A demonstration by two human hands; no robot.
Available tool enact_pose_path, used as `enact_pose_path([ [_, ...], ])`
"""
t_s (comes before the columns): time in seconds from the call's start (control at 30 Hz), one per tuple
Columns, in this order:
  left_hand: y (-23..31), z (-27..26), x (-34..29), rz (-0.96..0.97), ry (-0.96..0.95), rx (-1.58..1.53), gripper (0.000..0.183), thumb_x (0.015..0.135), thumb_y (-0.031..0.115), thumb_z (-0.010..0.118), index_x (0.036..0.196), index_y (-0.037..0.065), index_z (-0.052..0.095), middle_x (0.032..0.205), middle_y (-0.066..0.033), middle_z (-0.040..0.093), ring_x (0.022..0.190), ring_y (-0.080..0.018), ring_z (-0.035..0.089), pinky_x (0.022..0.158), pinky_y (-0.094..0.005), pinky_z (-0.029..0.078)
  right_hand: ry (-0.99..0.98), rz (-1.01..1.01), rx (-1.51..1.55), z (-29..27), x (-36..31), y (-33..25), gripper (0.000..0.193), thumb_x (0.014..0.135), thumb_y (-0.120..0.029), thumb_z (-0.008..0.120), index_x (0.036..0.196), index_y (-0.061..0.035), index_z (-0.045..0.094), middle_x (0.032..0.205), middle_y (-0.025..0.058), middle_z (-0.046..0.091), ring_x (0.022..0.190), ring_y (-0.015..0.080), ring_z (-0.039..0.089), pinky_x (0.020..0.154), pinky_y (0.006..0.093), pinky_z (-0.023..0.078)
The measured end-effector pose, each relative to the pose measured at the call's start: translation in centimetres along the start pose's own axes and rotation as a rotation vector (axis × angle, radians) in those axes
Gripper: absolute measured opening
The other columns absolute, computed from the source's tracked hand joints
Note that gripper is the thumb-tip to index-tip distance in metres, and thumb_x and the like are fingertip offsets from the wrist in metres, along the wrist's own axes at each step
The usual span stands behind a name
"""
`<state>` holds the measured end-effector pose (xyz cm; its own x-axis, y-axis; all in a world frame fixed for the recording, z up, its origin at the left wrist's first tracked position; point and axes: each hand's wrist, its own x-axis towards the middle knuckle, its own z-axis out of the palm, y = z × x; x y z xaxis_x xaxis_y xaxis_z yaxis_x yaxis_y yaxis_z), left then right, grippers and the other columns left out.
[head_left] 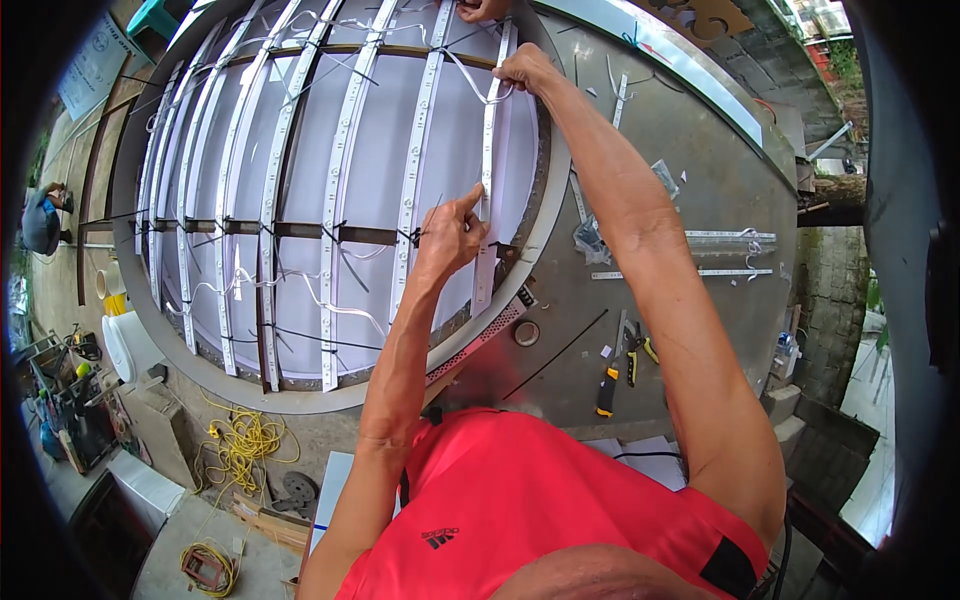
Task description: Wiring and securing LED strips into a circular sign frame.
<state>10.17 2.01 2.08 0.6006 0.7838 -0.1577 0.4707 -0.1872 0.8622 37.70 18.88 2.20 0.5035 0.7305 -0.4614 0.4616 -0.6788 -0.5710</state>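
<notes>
A large round frame [335,404] with a white backing holds several rows of LED light strips on metal bars. The rightmost LED light strip [488,150] runs lengthwise under both my hands. My left hand [452,237] is closed at its lower half, the index fingertip against it and the other fingers curled at its edge. Farther up, my right hand [528,70] pinches the same strip near its upper end, beside a loop of white wire [487,97]. Black cable ties [333,233] stick out along a dark crossbar [300,229].
Another person's hand [483,9] is at the frame's far edge. On the grey table [560,350] lie a tape roll [526,333], a yellow-black utility knife [607,389], pliers [632,362], spare LED strips [690,273] and a plastic bag [590,240]. A yellow cord [247,440] lies below left.
</notes>
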Motion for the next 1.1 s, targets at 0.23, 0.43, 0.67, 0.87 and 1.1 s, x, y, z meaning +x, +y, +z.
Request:
enact_pose_path([
  [0.23, 0.4, -0.1, 0.0, -0.005, 0.014, -0.08, 0.059, 0.076, 0.009, 0.067, 0.133, 0.0, 0.057, 0.07, -0.0142, 0.066, 0.065, -0.0266, 0.064, 0.068, -0.0364, 0.05, -0.043, -0.071, 0.107, -0.3, -0.7, 0.7, 0.022, 0.08, -0.019, 0.078, 0.073, 0.0006, 0.071, 0.062, 0.0066, 0.065, 0.047, 0.0132, 0.054, 0.043, 0.0293, 0.04],
  [0.43, 0.8, -0.3, 0.4, -0.032, -0.013, -0.084, 0.061, 0.075, 0.01, 0.067, 0.134, 0.001, 0.056, 0.069, -0.0131, 0.065, 0.063, -0.0252, 0.063, 0.068, -0.0355, 0.05, -0.069, -0.189, 0.25, -0.7, -0.8, 2.1, 0.02, 0.08, -0.019, 0.077, 0.079, -0.0001, 0.072, 0.071, 0.0065, 0.068, 0.05, 0.0125, 0.058, 0.045, 0.028, 0.042],
  [0.67, 0.6, -0.4, 0.4, -0.072, -0.011, -0.081, 0.061, 0.074, 0.008, 0.068, 0.134, 0.002, 0.057, 0.069, -0.0125, 0.066, 0.063, -0.0257, 0.065, 0.067, -0.0357, 0.051, 0.075, -0.483, 0.079, 1.0, -2.6, 0.1, 0.032, 0.083, -0.033, 0.069, 0.099, -0.0065, 0.075, 0.082, 0.0079, 0.072, 0.073, 0.0203, 0.068, 0.068, 0.0315, 0.053],
  [0.87, 0.6, -0.4, 0.4, -0.056, -0.008, -0.078, 0.061, 0.075, 0.009, 0.068, 0.134, 0.002, 0.057, 0.068, -0.0125, 0.065, 0.062, -0.0259, 0.065, 0.067, -0.0358, 0.05, 0.196, -0.587, -0.232, 3.8, -2.2, -1.4, 0.033, 0.084, -0.038, 0.065, 0.105, -0.0154, 0.075, 0.096, 0.0107, 0.074, 0.097, 0.0293, 0.069, 0.089, 0.0394, 0.053],
  [1.1, 0.8, -0.5, 0.5, -0.081, -0.003, -0.079, 0.061, 0.074, 0.008, 0.067, 0.134, 0.002, 0.057, 0.068, -0.0138, 0.065, 0.064, -0.0281, 0.066, 0.068, -0.0362, 0.05, 0.287, -0.695, -0.367, 4.3, -1.7, -2.4, 0.028, 0.086, -0.023, 0.057, 0.105, -0.014, 0.075, 0.097, 0.0143, 0.073, 0.093, 0.0339, 0.069, 0.088, 0.042, 0.054],
])
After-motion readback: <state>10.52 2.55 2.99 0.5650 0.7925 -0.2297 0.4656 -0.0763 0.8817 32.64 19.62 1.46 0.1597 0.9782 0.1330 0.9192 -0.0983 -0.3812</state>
